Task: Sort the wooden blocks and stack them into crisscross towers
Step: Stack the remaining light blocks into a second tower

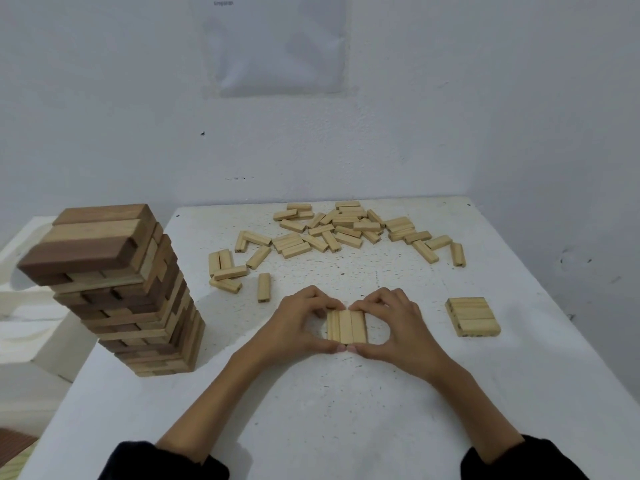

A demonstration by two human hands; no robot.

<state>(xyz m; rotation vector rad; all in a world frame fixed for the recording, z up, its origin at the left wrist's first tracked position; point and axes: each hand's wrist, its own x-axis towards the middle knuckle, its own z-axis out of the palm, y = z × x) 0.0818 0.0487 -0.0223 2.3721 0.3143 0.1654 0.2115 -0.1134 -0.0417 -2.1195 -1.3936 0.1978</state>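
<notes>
Three light wooden blocks (346, 326) lie side by side as one row on the white table (332, 410). My left hand (298, 327) and my right hand (394, 329) cup this row from both sides, fingers curled on its far end and thumbs meeting at its near end. A tall crisscross tower (114, 289) of large mixed brown blocks stands at the table's left edge. A low square stack of small light blocks (472, 317) sits to the right. A scattered pile of small light blocks (339, 230) covers the far part of the table.
A few loose blocks (227, 268) lie left of the pile, one single block (263, 287) just beyond my left hand. A white wall rises behind the table. White foam pieces (20, 306) sit off the table's left side.
</notes>
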